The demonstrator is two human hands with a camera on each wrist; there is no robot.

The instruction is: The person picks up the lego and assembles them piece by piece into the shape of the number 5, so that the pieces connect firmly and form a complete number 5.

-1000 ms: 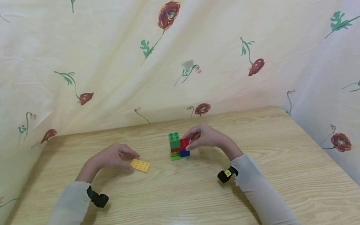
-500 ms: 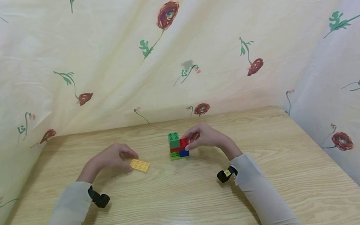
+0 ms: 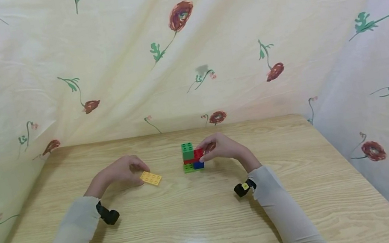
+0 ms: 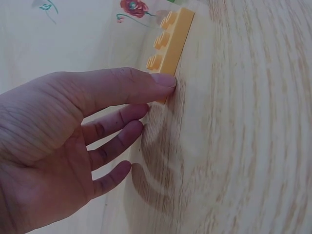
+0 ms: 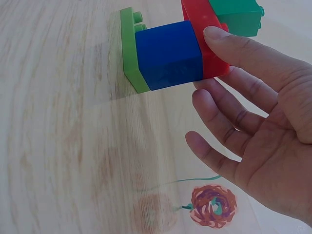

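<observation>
In the head view my left hand (image 3: 123, 168) pinches the near end of a flat yellow building brick (image 3: 151, 178). The left wrist view shows the thumb across that end of the yellow brick (image 4: 178, 41); the index finger is hidden behind it. My right hand (image 3: 221, 148) grips a small brick stack at its red brick (image 3: 198, 154). In the right wrist view the stack has a thin light green base (image 5: 129, 53), a blue brick (image 5: 170, 53), the red brick (image 5: 209, 53) with my thumb on it, and a darker green brick (image 5: 239, 17) on top.
Both bricks and stack are at the far part of a wooden table (image 3: 159, 232). A cream floral cloth (image 3: 120, 56) hangs behind the table and along its sides. Black cameras sit on the left wrist (image 3: 108, 216) and right wrist (image 3: 243, 189).
</observation>
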